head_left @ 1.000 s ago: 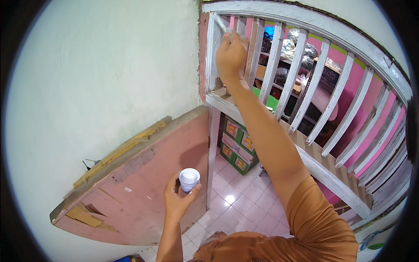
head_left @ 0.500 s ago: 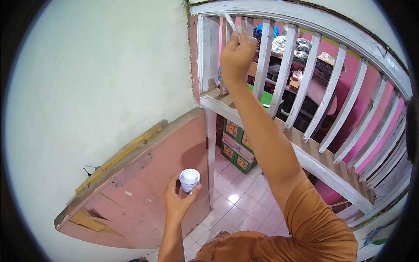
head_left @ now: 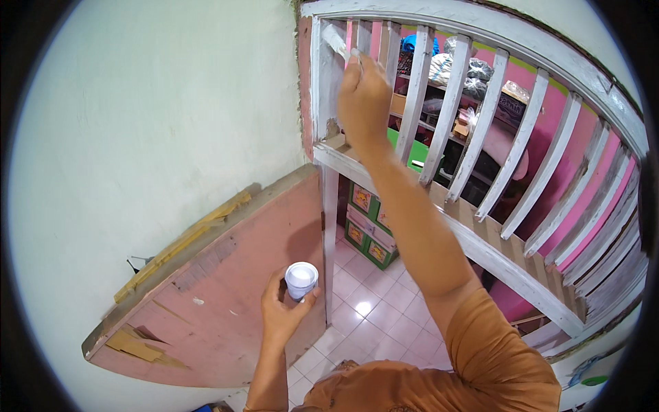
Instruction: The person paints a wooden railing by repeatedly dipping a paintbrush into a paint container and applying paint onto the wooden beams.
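My right hand is raised, closed round the handle of a paintbrush. The brush's pale bristle end lies against the inner side of the white wooden frame, near its upper left corner. Lower down, my left hand grips a small white cup from the side, thumb and fingers round it. White stuff that looks like paint shows inside the cup. White slats run side by side in the frame, to the right of my right hand; some have dull, patchy surfaces.
A pink wooden door panel stands at the left with splintered yellowish wood along its top. Behind the slats are shelves with bags. Below stands a green drawer cabinet on the tiled floor.
My right hand has moved a little down and left, taking the brush from the top rail's corner to the frame's inner side. The left hand and cup have hardly shifted.
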`<state>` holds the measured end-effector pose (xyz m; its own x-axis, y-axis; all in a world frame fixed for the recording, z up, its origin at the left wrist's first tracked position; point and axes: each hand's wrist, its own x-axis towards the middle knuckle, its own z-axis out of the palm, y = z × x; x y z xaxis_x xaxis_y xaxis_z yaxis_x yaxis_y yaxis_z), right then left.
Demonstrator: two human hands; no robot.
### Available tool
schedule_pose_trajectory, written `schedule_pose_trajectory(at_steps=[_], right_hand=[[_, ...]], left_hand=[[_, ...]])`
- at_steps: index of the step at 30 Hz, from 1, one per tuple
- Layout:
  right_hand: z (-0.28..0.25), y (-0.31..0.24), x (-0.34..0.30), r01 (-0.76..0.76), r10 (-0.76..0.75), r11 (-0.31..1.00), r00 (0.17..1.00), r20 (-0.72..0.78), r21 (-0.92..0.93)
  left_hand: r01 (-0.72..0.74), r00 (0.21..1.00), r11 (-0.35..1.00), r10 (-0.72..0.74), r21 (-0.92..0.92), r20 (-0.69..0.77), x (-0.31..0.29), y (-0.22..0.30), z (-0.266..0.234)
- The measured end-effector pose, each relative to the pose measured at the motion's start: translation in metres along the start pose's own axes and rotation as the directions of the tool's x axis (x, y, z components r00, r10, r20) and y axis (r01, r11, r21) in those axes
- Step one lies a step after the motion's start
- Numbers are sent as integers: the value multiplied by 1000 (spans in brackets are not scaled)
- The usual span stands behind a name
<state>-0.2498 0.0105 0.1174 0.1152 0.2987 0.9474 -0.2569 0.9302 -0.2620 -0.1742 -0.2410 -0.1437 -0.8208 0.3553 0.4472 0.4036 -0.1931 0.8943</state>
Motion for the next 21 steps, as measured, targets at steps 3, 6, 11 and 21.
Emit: schedule_pose_trajectory(at_steps=[3, 6, 11, 21], right_hand=[[-9, 7, 25, 98, -65, 974, 985, 162, -204], [-21, 5, 64, 246, -113, 896, 931, 346, -370], [-46, -26, 118, 544, -295, 754, 781, 550, -368], [-131, -110, 92, -173, 524, 820, 611, 593, -545]], left_hand=[[-10, 1000, 1000, 10, 8, -12, -1, -2, 1], [4, 1000, 1000, -4, -4, 30, 1, -1, 3], [20, 991, 1000, -19, -10, 130, 4, -1, 5], [0, 987, 995, 16, -100, 163, 26, -7, 36]])
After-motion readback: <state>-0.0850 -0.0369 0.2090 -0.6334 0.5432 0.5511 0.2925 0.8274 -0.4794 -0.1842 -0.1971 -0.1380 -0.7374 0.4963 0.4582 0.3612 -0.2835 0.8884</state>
